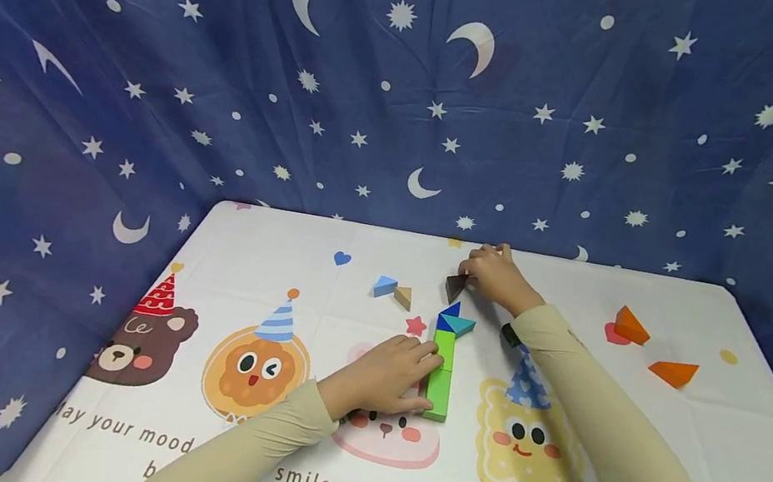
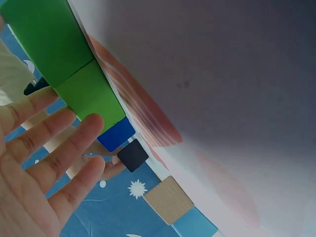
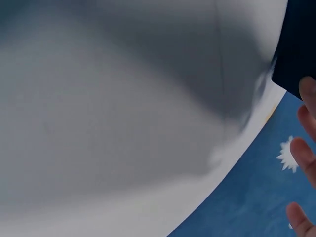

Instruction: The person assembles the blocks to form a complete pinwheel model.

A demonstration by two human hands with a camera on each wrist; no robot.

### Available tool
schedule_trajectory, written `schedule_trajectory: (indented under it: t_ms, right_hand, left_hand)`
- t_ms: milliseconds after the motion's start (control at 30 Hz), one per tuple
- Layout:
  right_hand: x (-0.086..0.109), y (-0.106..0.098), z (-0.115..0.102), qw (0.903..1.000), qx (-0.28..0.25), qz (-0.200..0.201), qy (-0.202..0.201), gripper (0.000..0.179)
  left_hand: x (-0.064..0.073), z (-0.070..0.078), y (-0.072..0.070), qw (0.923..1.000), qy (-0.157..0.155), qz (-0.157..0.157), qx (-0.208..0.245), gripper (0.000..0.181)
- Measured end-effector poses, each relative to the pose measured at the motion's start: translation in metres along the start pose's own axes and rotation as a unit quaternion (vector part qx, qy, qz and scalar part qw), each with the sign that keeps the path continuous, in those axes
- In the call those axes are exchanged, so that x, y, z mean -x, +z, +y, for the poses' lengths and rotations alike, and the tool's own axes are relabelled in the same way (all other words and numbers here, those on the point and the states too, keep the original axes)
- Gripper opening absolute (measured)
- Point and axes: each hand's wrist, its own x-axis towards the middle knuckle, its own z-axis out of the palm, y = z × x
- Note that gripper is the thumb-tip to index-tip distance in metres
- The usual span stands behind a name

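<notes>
My left hand (image 1: 390, 372) lies beside two bright green blocks (image 1: 437, 392) set end to end. Its fairly straight fingers (image 2: 69, 148) touch their side in the left wrist view. Just beyond the green blocks are a blue triangular block (image 1: 447, 318) and a teal triangular block (image 1: 461, 328). Farther back, my right hand (image 1: 498, 276) pinches a dark brown triangular block (image 1: 454, 287). In the right wrist view a fingertip meets this dark block (image 3: 295, 54), while the other fingers stand apart from it; the thumb is hidden there.
Left of the dark block lie a light blue block (image 1: 384, 286) and a wooden triangular block (image 1: 404, 298). A black piece (image 1: 511, 335) is partly covered by the right sleeve. Two orange blocks (image 1: 633, 325) sit at the right. A starry blue cloth (image 1: 402, 142) hangs behind the table.
</notes>
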Motion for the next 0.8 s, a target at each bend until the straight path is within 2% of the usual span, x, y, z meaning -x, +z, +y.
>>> schedule_trajectory:
  t_ms: [200, 367, 467, 800]
  right_hand:
    - [-0.002, -0.003, 0.001, 0.9998, -0.008, 0.0, 0.02, 0.014]
    - [-0.001, -0.003, -0.008, 0.9996, -0.027, -0.011, 0.0, 0.017]
    - [0.0, -0.004, -0.013, 0.9981, -0.057, -0.02, -0.011, 0.023]
    - [-0.001, -0.006, -0.02, 0.9896, -0.107, -0.084, -0.047, 0.029]
  left_hand:
    - [0.0, 0.001, 0.0, 1.0, -0.001, -0.006, 0.001, 0.058]
    - [0.0, 0.001, -0.001, 1.0, -0.001, -0.006, 0.001, 0.058]
    - [0.0, 0.001, -0.001, 1.0, -0.002, -0.005, 0.001, 0.057]
    - [0.0, 0.001, -0.002, 1.0, -0.003, -0.008, 0.002, 0.057]
